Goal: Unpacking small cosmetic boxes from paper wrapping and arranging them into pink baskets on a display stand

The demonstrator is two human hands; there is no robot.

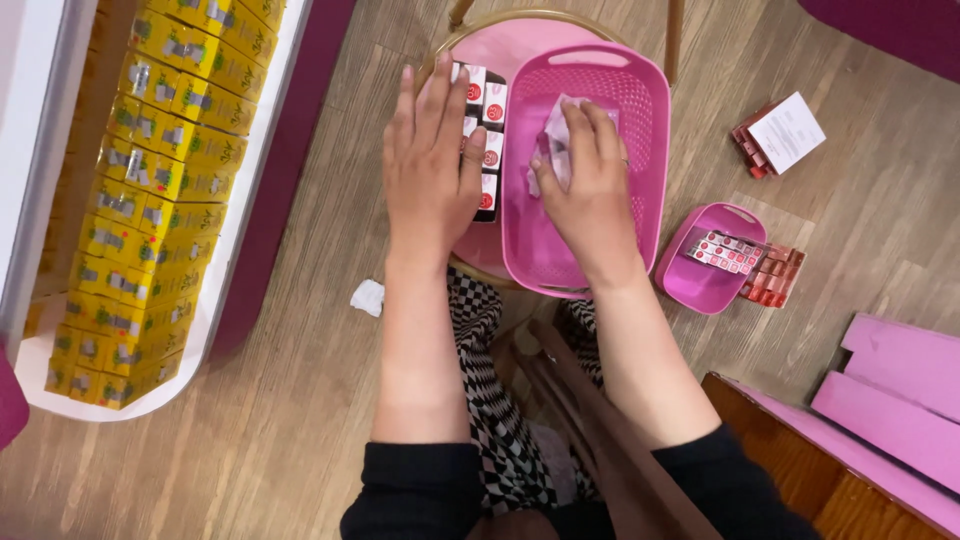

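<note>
Two hands work over a pink stool [520, 45]: the right hand [588, 185], grip pinching a crumpled white tissue [556, 140], presses inside the pink basket [640, 100]; the left hand [430, 165], fingers spread, rests flat on small boxes [490, 100] just beside the basket.

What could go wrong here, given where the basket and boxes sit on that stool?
1. The basket seems to overhang the stool at its near end; the right hand pressing a tissue inside might tip it.
2. The boxes lie close to the basket, under the left hand; a nudge could push them off.
</note>
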